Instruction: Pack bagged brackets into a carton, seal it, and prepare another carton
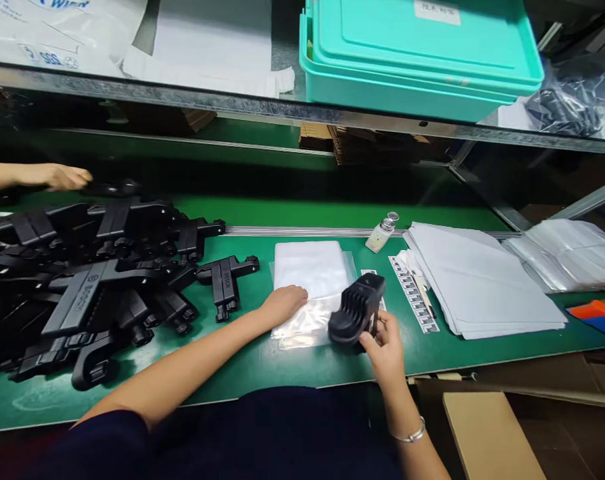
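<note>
My right hand [385,347] is closed around a black ribbed plastic part [357,308], holding it just above the green bench at the right edge of a stack of clear plastic bags [312,270]. On the near end of that stack my left hand [285,303] rests with its fingers curled, pressing the top bag. A large heap of black plastic handle parts [82,280] lies to the left, one of them [226,280] apart from the rest beside my left forearm.
Another person's hand [57,177] reaches in at the far left above the heap. To the right lie a label strip [413,293], a small bottle [381,233], white sheets [477,280] and more bags [572,253]. Teal bins [412,73] sit on the upper shelf; a cardboard box [487,433] is below.
</note>
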Demonstrator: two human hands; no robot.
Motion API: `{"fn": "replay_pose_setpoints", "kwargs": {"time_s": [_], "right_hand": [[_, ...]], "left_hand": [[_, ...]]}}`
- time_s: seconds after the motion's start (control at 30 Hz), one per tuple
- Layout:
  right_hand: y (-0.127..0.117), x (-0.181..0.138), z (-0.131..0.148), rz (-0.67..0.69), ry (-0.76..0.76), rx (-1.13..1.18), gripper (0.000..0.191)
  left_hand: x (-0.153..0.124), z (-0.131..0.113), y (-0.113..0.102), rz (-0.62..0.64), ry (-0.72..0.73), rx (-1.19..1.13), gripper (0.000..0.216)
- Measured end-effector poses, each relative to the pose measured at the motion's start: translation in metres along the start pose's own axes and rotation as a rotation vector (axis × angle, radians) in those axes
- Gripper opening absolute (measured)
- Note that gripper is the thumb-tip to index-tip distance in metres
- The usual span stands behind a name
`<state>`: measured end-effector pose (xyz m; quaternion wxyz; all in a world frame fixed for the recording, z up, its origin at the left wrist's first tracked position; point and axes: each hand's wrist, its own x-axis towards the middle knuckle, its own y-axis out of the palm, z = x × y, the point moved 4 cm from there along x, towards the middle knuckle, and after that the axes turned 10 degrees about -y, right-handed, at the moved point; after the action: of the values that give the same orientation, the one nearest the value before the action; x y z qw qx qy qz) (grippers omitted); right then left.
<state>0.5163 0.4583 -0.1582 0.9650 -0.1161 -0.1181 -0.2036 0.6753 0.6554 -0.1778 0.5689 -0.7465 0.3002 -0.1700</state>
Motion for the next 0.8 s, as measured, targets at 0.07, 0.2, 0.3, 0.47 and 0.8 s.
{"fn": "replay_pose_setpoints", "kwargs": {"time_s": [0.07, 0.2, 0.3, 0.47, 0.8], "right_hand": [[0.003, 0.003, 0.007, 0.063, 0.175, 0.229, 0.041], [0.007, 0.005, 0.019, 0.069, 0.395, 0.476, 0.043], [0.011, 0.004, 0.022, 0.067, 0.446, 0.539, 0.043], [0.016, 0.004, 0.028, 0.07, 0.451, 0.529, 0.047], [0.016, -0.001, 0.035, 0.166, 0.362, 0.412, 0.047]], "left_hand": [[0.003, 0.006, -0.01, -0.003, 0.004, 0.004, 0.029], [-0.004, 0.007, -0.019, 0.041, 0.023, 0.099, 0.033], [-0.021, -0.006, -0.01, 0.045, 0.176, 0.057, 0.039], [-0.037, -0.016, 0.017, 0.138, 0.321, 0.0, 0.066], [-0.03, -0.001, 0.004, -0.113, 0.174, 0.014, 0.028]]}}
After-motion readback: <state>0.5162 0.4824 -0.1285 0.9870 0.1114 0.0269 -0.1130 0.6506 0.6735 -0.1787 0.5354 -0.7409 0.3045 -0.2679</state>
